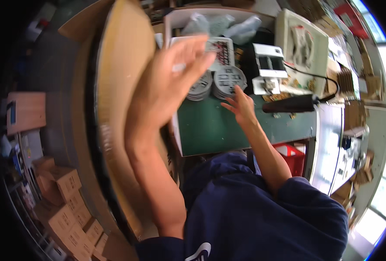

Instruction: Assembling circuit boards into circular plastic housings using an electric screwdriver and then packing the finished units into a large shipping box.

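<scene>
My left hand (169, 76) is raised over the left side of the green bench, blurred by motion. Its fingers are stretched out and the thumb stands apart from them; a small white patch shows in the gap, and I cannot tell what it is. Behind its thumb is a stack of round grey plates (200, 88), partly hidden. My right hand (243, 107) is open with fingers spread, at the near edge of a second stack of round plates (229, 77) that carry small dark pieces. Whether its fingertip touches the top plate is unclear.
A white tray with dark red pieces (222, 51) lies behind the stacks, near clear plastic bags (243, 28). A white and black device (269, 63) and a black-handled tool (290, 104) with a cable are on the right. A cream bin (321, 48) holds gloves. Tall cardboard (123, 87) stands left.
</scene>
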### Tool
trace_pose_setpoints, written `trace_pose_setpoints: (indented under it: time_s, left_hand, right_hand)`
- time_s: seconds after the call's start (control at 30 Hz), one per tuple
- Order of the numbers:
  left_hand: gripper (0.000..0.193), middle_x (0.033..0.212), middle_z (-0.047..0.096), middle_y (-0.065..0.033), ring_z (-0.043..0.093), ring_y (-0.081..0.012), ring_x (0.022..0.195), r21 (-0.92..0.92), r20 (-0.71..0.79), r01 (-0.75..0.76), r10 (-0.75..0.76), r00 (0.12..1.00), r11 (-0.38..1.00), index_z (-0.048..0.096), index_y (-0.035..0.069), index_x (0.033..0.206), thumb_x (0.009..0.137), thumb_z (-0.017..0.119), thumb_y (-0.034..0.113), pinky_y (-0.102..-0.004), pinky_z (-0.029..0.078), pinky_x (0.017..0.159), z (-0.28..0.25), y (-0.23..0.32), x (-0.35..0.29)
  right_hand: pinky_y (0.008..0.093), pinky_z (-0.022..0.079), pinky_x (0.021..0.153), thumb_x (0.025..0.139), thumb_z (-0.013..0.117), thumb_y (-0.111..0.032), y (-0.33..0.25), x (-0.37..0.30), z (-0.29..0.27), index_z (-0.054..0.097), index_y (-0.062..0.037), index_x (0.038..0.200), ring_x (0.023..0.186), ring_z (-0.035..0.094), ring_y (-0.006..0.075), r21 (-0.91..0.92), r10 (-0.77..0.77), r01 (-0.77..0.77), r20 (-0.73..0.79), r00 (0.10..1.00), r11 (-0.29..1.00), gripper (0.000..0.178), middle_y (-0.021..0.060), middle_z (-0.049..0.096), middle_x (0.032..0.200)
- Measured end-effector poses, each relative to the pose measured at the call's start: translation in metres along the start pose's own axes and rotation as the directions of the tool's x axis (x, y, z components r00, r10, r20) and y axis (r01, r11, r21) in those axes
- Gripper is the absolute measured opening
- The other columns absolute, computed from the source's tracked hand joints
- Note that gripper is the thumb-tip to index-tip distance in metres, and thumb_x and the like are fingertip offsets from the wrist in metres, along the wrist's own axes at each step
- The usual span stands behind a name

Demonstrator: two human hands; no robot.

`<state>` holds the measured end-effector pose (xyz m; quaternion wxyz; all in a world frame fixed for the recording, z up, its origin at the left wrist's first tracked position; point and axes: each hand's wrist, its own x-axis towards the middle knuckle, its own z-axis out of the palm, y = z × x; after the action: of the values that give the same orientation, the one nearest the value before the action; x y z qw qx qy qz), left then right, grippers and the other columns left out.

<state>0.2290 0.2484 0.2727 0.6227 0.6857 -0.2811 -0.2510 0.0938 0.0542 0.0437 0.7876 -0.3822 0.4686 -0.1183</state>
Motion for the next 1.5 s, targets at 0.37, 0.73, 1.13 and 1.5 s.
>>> trace_pose_setpoints:
  time_s: [0.37,0.73,1.13,1.5]
  left_hand:
    - [0.032,0.109,0.072,-0.024,0.071,-0.0386,0.1,0.968,-0.082,0.184,-0.472,0.878,0.172,0.076,0.0,0.103,0.081,0.058,0.015,-0.0458,0.056,0.087,-0.193,-0.027,0.006]
    - [0.054,0.152,0.039,-0.0298,0.043,-0.0411,0.139,-0.235,-0.792,0.375,-0.4,0.462,0.897,0.048,-0.005,0.142,0.099,0.056,0.026,-0.0504,0.04,0.113,-0.189,-0.164,0.013]
    - [0.06,0.153,0.038,-0.0181,0.038,-0.0329,0.141,-0.6,-0.724,-0.249,-0.384,0.573,0.76,0.041,0.0,0.147,0.102,0.058,0.035,-0.044,0.038,0.117,-0.21,-0.168,0.027]
    - [0.061,0.134,0.057,-0.0115,0.054,-0.0196,0.127,-0.37,-0.525,-0.13,-0.092,0.846,0.92,0.044,0.002,0.145,0.095,0.072,0.022,-0.0354,0.043,0.109,-0.136,0.017,-0.098]
  right_hand:
    - [0.0539,0.055,0.099,0.101,0.061,-0.021,-0.021,-0.072,-0.021,0.04,0.0095,0.143,0.126,0.052,0.0356,-0.23,0.032,-0.004,0.121,0.992,0.973,0.056,0.0234,0.048,0.139]
    - [0.0405,0.044,0.109,0.088,0.064,0.008,-0.089,-0.168,0.263,0.061,-0.0031,0.128,0.123,0.061,0.0284,0.071,-0.29,0.997,0.954,-0.071,-0.01,0.042,0.0123,0.069,0.121]
    - [0.0448,0.045,0.108,0.093,0.06,0.004,-0.055,-0.153,0.269,0.071,-0.0027,0.113,0.121,0.06,0.0362,0.101,-0.306,0.994,0.948,-0.085,0.037,0.024,0.0121,0.07,0.1]
    - [0.0424,0.039,0.112,0.097,0.067,-0.045,-0.084,-0.163,0.251,0.033,0.0011,0.154,0.131,0.052,0.0275,-0.044,-0.294,0.653,0.868,0.399,0.756,0.08,0.0218,0.054,0.141]
